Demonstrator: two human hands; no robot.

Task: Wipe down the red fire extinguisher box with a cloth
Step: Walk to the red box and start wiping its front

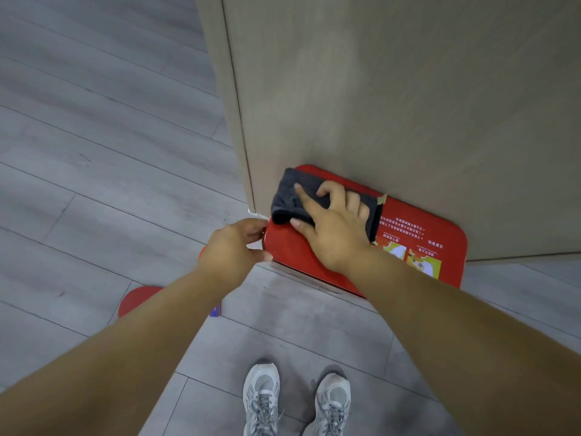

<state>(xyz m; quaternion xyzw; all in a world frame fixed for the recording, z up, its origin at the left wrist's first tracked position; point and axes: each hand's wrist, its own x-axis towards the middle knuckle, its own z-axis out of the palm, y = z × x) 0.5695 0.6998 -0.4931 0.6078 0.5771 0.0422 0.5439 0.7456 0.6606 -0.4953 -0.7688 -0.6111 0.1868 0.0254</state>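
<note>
The red fire extinguisher box stands on the floor against a beige wall, seen from above, its top printed with white text and yellow pictures. A dark grey cloth lies on the left part of the top. My right hand presses flat on the cloth with fingers spread. My left hand grips the box's left edge, thumb and fingers curled round the corner.
The beige wall panel rises directly behind the box, with its corner edge at the left. Grey plank floor spreads to the left and front. A red round object lies on the floor under my left forearm. My grey sneakers stand below.
</note>
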